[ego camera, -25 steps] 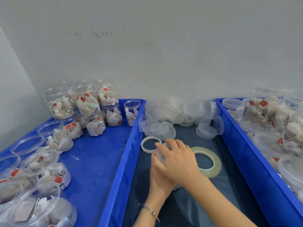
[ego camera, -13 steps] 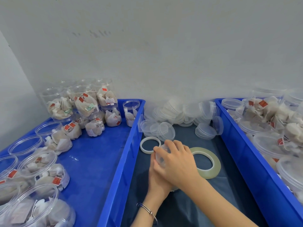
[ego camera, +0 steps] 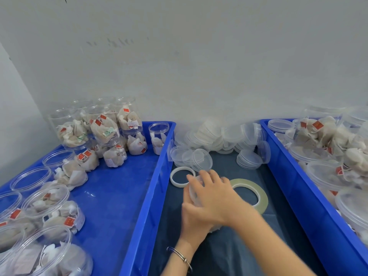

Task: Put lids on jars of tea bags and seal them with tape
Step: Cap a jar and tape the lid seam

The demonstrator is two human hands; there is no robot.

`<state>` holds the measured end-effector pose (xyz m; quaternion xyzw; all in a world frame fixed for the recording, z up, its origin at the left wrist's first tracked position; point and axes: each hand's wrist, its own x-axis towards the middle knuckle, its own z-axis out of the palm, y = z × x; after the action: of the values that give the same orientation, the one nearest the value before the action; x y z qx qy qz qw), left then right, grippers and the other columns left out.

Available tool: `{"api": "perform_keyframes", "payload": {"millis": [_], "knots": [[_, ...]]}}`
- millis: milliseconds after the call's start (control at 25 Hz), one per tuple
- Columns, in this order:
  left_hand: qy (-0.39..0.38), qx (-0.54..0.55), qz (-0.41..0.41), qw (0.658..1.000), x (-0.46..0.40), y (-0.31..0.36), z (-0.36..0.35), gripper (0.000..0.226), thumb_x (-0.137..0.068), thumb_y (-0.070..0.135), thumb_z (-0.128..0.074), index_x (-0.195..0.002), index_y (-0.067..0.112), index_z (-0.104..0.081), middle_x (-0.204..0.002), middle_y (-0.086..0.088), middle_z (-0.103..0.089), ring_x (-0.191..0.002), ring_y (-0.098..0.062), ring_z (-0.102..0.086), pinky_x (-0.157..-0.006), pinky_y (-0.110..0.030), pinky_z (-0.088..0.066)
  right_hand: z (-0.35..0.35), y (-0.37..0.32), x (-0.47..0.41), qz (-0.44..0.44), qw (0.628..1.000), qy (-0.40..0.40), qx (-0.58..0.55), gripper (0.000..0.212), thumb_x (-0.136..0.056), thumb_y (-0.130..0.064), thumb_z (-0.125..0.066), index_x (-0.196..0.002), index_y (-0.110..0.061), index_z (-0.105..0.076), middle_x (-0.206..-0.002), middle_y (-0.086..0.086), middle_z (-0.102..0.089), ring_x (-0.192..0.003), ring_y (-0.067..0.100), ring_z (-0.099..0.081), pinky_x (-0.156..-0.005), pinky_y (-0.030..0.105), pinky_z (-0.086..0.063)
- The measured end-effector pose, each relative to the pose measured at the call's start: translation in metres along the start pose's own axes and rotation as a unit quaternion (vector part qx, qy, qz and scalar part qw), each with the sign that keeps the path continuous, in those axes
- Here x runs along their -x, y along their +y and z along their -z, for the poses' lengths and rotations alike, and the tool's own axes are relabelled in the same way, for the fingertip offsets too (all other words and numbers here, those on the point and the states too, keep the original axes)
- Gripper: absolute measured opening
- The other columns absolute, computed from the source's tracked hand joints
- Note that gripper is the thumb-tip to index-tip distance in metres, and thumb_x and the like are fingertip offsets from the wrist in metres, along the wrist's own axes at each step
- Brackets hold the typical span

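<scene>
A clear jar stands on the dark cloth between the two blue trays, almost wholly covered by my hands. My right hand lies over its top with fingers curled round the lid. My left hand, with a bracelet at the wrist, grips the jar's body from below. A large roll of clear tape lies flat just right of my hands. A smaller white tape ring lies just beyond them to the left. Loose clear lids are heaped at the back.
The left blue tray holds open jars of tea bags and stacked filled jars at its far end. The right blue tray holds lidded jars and tea bags. A white wall rises behind.
Both hands stay on the jar; my right hand has shifted slightly on the lid. The view has drifted a little.
</scene>
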<state>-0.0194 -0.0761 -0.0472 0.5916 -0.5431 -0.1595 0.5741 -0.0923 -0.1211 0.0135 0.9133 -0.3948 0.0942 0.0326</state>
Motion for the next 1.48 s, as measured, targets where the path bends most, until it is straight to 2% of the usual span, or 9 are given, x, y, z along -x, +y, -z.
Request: {"api": "perform_keyframes", "payload": {"millis": [120, 280, 480, 720, 800, 960, 1160, 1360, 1480], "knots": [[0.009, 0.075, 0.042, 0.996, -0.009, 0.003, -0.01, 0.024, -0.091, 0.004, -0.049, -0.109, 0.02, -0.046, -0.104, 0.002, -0.06, -0.099, 0.001, -0.06, -0.086, -0.018, -0.046, 0.009, 0.023, 0.008, 0.086, 0.991, -0.04, -0.09, 0.065, -0.091, -0.06, -0.041, -0.149, -0.035, -0.026, -0.152, -0.005, -0.029, -0.137, 0.015, -0.026, -0.105, 0.034, -0.037], [0.011, 0.115, 0.124, 0.986, 0.0, 0.005, -0.009, 0.063, -0.072, -0.003, -0.078, -0.11, 0.036, -0.047, -0.102, 0.028, -0.052, -0.095, 0.025, -0.049, -0.08, 0.002, -0.038, 0.011, -0.023, 0.01, -0.098, 0.99, 0.086, 0.046, 0.072, -0.078, -0.07, -0.054, -0.125, -0.015, -0.059, -0.101, 0.011, -0.061, -0.08, 0.027, -0.058, -0.058, 0.03, -0.042], [-0.006, -0.072, 0.023, 0.997, 0.0, 0.0, 0.0, 0.034, -0.08, 0.018, -0.071, -0.111, 0.026, -0.058, -0.106, 0.011, -0.065, -0.108, -0.003, -0.062, -0.092, -0.025, -0.049, 0.032, 0.023, -0.002, 0.067, 0.98, -0.143, -0.123, 0.063, -0.08, -0.068, -0.042, -0.139, -0.059, -0.021, -0.157, -0.014, -0.011, -0.146, 0.015, -0.008, -0.113, 0.051, -0.019], [0.029, -0.025, 0.065, 0.997, 0.001, -0.016, -0.012, 0.061, -0.071, -0.003, -0.078, -0.106, 0.035, -0.044, -0.102, 0.019, -0.054, -0.094, 0.023, -0.048, -0.083, 0.001, -0.038, -0.002, -0.002, 0.018, 0.076, 0.984, 0.13, -0.092, 0.035, -0.082, -0.044, -0.045, -0.104, -0.035, -0.071, -0.108, -0.005, -0.067, -0.093, 0.023, -0.063, -0.058, 0.035, -0.053], [0.004, -0.015, 0.062, 0.998, 0.0, 0.003, -0.011, 0.044, -0.08, 0.013, -0.068, -0.113, 0.026, -0.043, -0.105, 0.006, -0.06, -0.104, 0.005, -0.054, -0.091, -0.012, -0.04, -0.001, 0.002, 0.014, 0.068, 0.971, 0.175, -0.148, 0.04, -0.084, -0.049, -0.039, -0.11, -0.039, -0.068, -0.114, -0.01, -0.064, -0.103, 0.016, -0.06, -0.073, 0.035, -0.053], [0.043, 0.046, 0.058, 0.996, 0.004, -0.004, -0.007, 0.084, -0.047, 0.04, -0.088, -0.12, 0.03, -0.048, -0.111, 0.023, -0.061, -0.106, 0.011, -0.055, -0.082, -0.002, -0.04, -0.005, 0.05, 0.012, -0.063, 0.857, 0.158, -0.487, 0.038, -0.097, -0.039, -0.041, -0.132, -0.028, -0.054, -0.132, -0.015, -0.05, -0.126, 0.004, -0.045, -0.102, 0.019, -0.035], [0.005, 0.109, 0.061, 0.992, 0.008, -0.006, 0.002, 0.099, -0.047, 0.044, -0.086, -0.134, 0.034, -0.038, -0.126, 0.029, -0.051, -0.121, 0.011, -0.045, -0.092, -0.003, -0.036, -0.051, 0.105, 0.051, -0.169, 0.965, -0.185, -0.077, 0.055, -0.091, -0.057, -0.045, -0.137, -0.026, -0.042, -0.145, -0.01, -0.03, -0.142, 0.01, -0.018, -0.114, 0.054, -0.011], [0.106, 0.194, 0.086, 0.971, -0.007, 0.021, 0.018, 0.047, -0.086, 0.05, -0.062, -0.127, 0.047, -0.039, -0.134, 0.027, -0.045, -0.12, 0.015, -0.045, -0.09, -0.007, -0.041, -0.048, 0.096, 0.052, -0.162, 0.975, -0.01, -0.153, 0.022, -0.097, -0.046, -0.042, -0.103, -0.025, -0.048, -0.097, -0.011, -0.054, -0.105, 0.012, -0.054, -0.116, 0.046, -0.02], [0.104, 0.122, 0.048, 0.986, -0.029, 0.051, 0.028, 0.035, -0.095, 0.037, -0.05, -0.129, 0.043, -0.044, -0.137, 0.025, -0.046, -0.126, 0.01, -0.043, -0.1, -0.018, -0.04, -0.009, 0.08, 0.038, -0.219, 0.87, 0.127, -0.424, 0.026, -0.096, -0.044, -0.044, -0.094, -0.018, -0.048, -0.071, -0.008, -0.056, -0.067, 0.015, -0.054, -0.071, 0.039, -0.05]]}}
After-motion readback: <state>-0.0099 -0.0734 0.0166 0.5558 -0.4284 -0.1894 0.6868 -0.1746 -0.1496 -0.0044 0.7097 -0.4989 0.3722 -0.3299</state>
